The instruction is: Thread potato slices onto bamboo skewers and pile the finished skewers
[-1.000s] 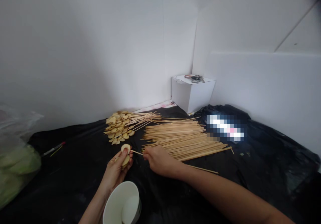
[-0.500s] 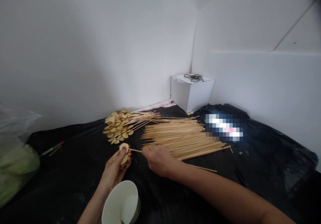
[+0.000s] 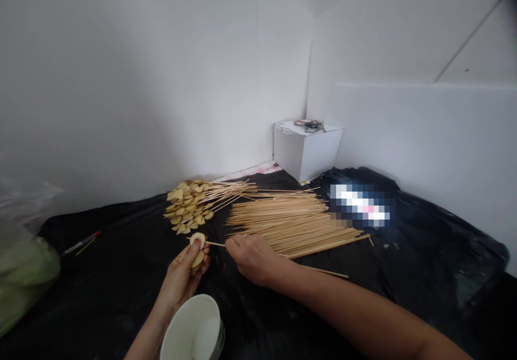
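My left hand point(image 3: 184, 269) pinches pale round slices that look like potato point(image 3: 197, 241), one up at the thumb and another lower in the fingers. Closed around a thin wooden skewer point(image 3: 215, 244) is my right hand point(image 3: 252, 256); the skewer runs left to the upper slice, and its tip shows just past the slice. Behind my right hand lies a wide layer of loose skewers point(image 3: 286, 217). Beyond my left hand a heap of skewered slices point(image 3: 188, 204) rests with its sticks pointing right. A white bowl point(image 3: 169, 334) stands below my left hand.
Black plastic sheeting point(image 3: 117, 295) covers the table. A clear bag of pale green pieces point(image 3: 28, 279) sits at the left, near a pen point(image 3: 83, 241). In the back corner a white box point(image 3: 309, 153) carries keys point(image 3: 314, 126). Single skewers point(image 3: 325, 272) lie beside my right forearm.
The view has shifted slightly. Both hands keep hold of the same slices and skewer, with almost no movement between them.
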Action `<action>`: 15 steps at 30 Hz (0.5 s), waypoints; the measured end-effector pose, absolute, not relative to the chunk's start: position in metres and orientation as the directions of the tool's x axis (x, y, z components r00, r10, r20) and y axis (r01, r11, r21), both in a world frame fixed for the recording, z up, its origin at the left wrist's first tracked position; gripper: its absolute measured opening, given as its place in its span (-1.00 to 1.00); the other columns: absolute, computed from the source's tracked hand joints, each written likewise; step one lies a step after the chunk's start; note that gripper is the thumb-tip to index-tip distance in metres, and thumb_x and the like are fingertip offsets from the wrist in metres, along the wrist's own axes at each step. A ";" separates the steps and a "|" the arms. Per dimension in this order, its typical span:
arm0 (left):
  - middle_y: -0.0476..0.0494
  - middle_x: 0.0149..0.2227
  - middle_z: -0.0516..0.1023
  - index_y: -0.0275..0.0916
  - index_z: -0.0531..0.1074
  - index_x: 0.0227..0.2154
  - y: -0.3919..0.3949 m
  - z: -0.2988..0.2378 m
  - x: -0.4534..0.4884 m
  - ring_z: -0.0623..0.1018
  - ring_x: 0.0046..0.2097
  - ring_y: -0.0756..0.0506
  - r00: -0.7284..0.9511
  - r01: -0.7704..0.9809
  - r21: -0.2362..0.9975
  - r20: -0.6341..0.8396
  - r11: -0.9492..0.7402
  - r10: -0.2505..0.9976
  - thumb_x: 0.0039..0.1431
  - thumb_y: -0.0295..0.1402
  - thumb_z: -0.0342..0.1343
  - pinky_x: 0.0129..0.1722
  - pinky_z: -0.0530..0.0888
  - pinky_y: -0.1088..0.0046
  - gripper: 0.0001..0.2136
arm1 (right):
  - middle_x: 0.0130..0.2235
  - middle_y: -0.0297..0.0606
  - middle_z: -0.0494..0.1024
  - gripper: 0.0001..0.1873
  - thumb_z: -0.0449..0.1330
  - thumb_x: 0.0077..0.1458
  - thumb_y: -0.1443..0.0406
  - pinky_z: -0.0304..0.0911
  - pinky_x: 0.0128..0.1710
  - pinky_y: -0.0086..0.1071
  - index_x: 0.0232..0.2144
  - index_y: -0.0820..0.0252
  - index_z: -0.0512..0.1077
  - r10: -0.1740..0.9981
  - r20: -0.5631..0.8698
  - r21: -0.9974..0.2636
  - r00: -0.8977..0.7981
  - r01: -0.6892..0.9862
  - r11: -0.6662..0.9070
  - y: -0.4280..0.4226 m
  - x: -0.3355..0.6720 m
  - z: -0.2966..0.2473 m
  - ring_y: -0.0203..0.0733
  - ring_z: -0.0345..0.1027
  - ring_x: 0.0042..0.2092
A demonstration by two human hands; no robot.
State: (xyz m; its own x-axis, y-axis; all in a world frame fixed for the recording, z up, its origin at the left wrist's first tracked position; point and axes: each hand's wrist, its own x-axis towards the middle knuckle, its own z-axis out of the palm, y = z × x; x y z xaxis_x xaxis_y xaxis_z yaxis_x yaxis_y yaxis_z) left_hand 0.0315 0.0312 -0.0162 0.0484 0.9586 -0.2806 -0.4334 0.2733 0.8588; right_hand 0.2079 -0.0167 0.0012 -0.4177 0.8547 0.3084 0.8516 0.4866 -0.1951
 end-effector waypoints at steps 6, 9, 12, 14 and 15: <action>-0.10 -0.42 0.54 -0.32 0.50 -0.32 0.030 -0.019 0.033 0.53 -0.44 0.03 0.083 -0.388 0.875 -0.279 0.289 0.957 -0.06 -0.50 0.26 -0.49 0.50 0.63 -0.82 | -0.48 -0.28 0.47 -0.77 -0.03 0.15 0.38 0.11 -0.43 -0.48 -0.40 0.26 0.42 0.944 0.124 -0.611 -0.306 0.726 0.315 -0.010 0.207 0.004 -0.30 0.32 -0.44; -0.11 -0.43 0.53 -0.33 0.50 -0.32 0.031 -0.021 0.033 0.52 -0.46 0.03 0.114 -0.381 0.873 -0.282 0.304 0.953 -0.07 -0.48 0.27 -0.49 0.50 0.62 -0.81 | -0.59 -0.41 0.37 -0.71 -0.07 0.19 0.38 0.08 -0.49 -0.55 -0.43 0.25 0.42 0.931 -0.042 -0.823 -0.362 0.540 0.173 -0.003 0.209 0.006 -0.39 0.24 -0.54; -0.11 -0.42 0.53 -0.33 0.50 -0.33 0.032 -0.020 0.032 0.52 -0.45 0.04 0.084 -0.401 0.873 -0.267 0.278 0.960 -0.02 -0.49 0.24 -0.49 0.51 0.62 -0.86 | -0.50 -0.36 0.44 -0.77 -0.01 0.19 0.34 0.11 -0.41 -0.52 -0.42 0.24 0.41 0.947 0.104 -0.731 -0.305 0.622 0.281 -0.005 0.210 0.004 -0.35 0.30 -0.44; -0.11 -0.42 0.52 -0.34 0.50 -0.33 0.033 -0.019 0.032 0.52 -0.44 0.05 0.051 -0.423 0.866 -0.272 0.267 0.961 0.03 -0.51 0.19 -0.49 0.50 0.63 -0.89 | -0.36 -0.25 0.50 -0.83 0.04 0.18 0.30 0.12 -0.35 -0.47 -0.35 0.24 0.40 0.928 0.245 -0.539 -0.282 0.755 0.372 -0.009 0.210 0.002 -0.26 0.34 -0.33; -0.11 -0.42 0.52 -0.35 0.50 -0.33 0.033 -0.019 0.031 0.51 -0.45 0.05 0.039 -0.434 0.861 -0.276 0.265 0.960 0.05 -0.51 0.16 -0.49 0.50 0.64 -0.90 | -0.30 -0.20 0.51 -0.84 0.03 0.17 0.31 0.12 -0.34 -0.44 -0.31 0.25 0.39 0.912 0.283 -0.435 -0.298 0.807 0.399 -0.012 0.209 0.001 -0.22 0.35 -0.30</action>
